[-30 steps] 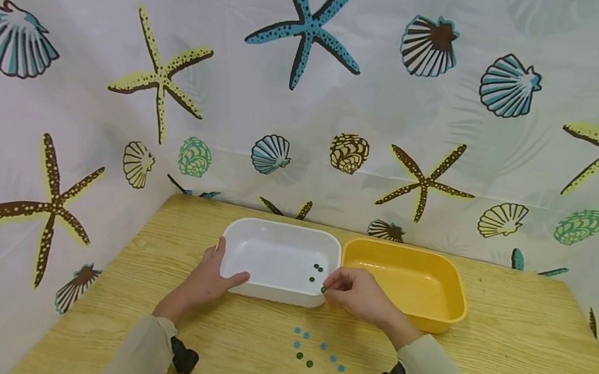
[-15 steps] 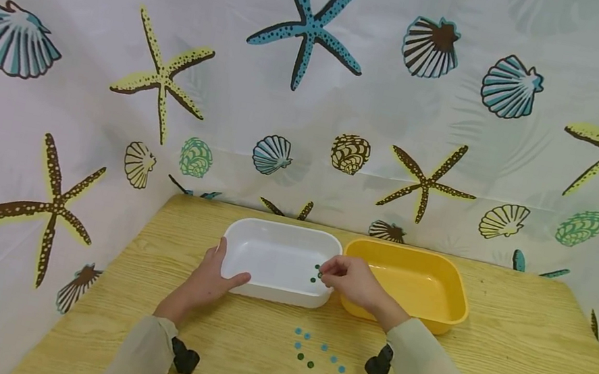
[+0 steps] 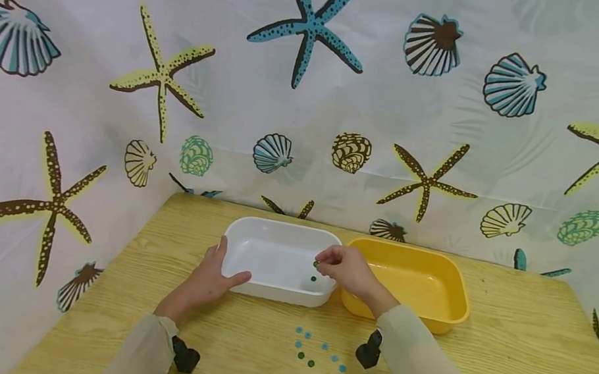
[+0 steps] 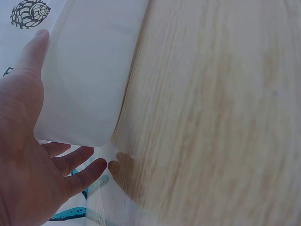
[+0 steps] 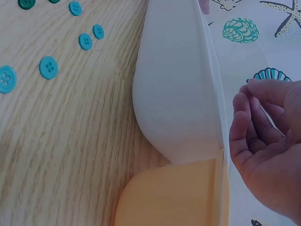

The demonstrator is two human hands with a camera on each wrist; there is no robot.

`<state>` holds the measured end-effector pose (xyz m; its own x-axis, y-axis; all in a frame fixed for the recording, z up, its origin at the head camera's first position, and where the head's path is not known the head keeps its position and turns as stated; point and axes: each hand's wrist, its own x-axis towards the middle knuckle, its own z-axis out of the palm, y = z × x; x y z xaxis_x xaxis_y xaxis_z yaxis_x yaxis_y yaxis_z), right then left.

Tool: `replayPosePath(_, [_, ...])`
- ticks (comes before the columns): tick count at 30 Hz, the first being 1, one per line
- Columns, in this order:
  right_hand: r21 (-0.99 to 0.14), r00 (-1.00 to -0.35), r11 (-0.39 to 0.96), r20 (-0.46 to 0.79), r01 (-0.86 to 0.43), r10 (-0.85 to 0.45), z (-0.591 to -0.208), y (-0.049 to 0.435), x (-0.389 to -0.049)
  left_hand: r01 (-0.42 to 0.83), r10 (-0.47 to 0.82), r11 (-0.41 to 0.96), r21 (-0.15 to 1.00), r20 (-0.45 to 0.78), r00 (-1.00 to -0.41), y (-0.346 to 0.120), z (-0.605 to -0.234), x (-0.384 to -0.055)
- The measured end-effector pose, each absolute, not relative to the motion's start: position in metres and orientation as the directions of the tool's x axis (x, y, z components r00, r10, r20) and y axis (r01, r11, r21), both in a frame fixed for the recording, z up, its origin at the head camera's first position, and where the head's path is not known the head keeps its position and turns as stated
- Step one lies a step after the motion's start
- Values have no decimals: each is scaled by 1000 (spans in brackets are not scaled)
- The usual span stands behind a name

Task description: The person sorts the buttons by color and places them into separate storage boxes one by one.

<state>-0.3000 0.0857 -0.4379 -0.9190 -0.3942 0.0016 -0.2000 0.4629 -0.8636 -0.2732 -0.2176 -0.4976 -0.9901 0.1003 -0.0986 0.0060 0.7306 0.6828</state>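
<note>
A white plastic tray stands at the back of the table. At its left end my left hand holds it, thumb along the front rim and fingers around the end wall. My right hand reaches over the tray's right end, thumb and index fingertip pressed together. At those fingertips is a small green button, overlapped by them in the head view. Another green button lies on the tray floor close by. In the right wrist view the right hand is above the rim, and the pinched button is hidden.
A yellow tray stands against the white tray's right end. On the wooden table in front lie several light blue buttons and two green buttons. A shell-patterned cloth hangs behind the table.
My right hand has moved left and farther back over the white tray, from its front right corner, with a green button at the fingertips. My left hand has stayed at the tray's left end.
</note>
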Motion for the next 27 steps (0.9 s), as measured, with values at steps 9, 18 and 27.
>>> replayPosePath(9, [-853,-930,489,-13,-182,-368,-440,76,-308,2,99,729,685,-103,-990,-218,-497,-273])
replayPosePath(18, [-832,-937,524,-15,-183,-350,-443,71,-315,3,100,731,682,-102,-990,-218,-496,-272])
replayPosePath(27, [-817,-935,544,-15,-192,-353,-447,68,-322,-7,93,729,685,-109,-990,-218,-497,-273])
